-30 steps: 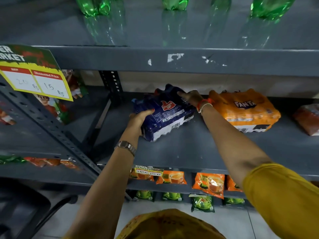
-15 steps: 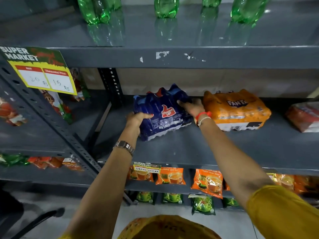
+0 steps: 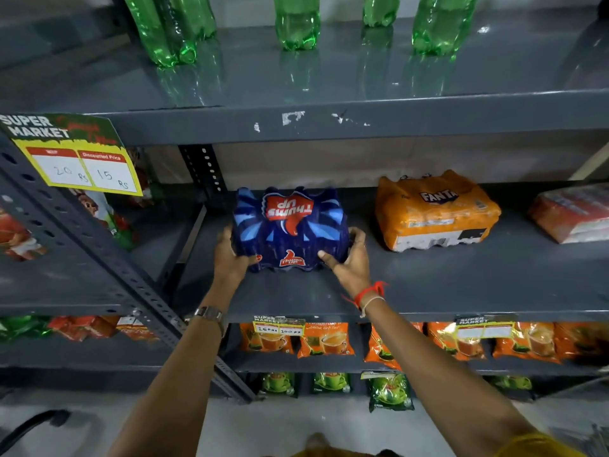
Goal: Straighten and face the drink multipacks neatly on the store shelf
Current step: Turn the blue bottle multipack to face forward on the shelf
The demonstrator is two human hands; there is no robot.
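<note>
A dark blue Thums Up multipack [image 3: 290, 229] sits square on the grey middle shelf [image 3: 428, 285], its short end facing me and its top logo upside down. My left hand [image 3: 230, 255] grips its left front corner and my right hand [image 3: 351, 258] grips its right front corner. An orange Fanta multipack [image 3: 435, 209] lies to the right, a gap apart, turned slightly askew. A red multipack [image 3: 573, 212] is partly cut off at the far right of the same shelf.
Green bottles [image 3: 296, 21] stand on the shelf above. A yellow price sign [image 3: 79, 159] hangs at the left on a slanted upright [image 3: 99, 252]. Orange tea packets [image 3: 326, 339] and green packets [image 3: 389, 390] fill the lower shelves.
The blue multipack has been turned from a diagonal, tilted pose to lying square with its short end forward. Both hands shifted from its far sides to its front corners.
</note>
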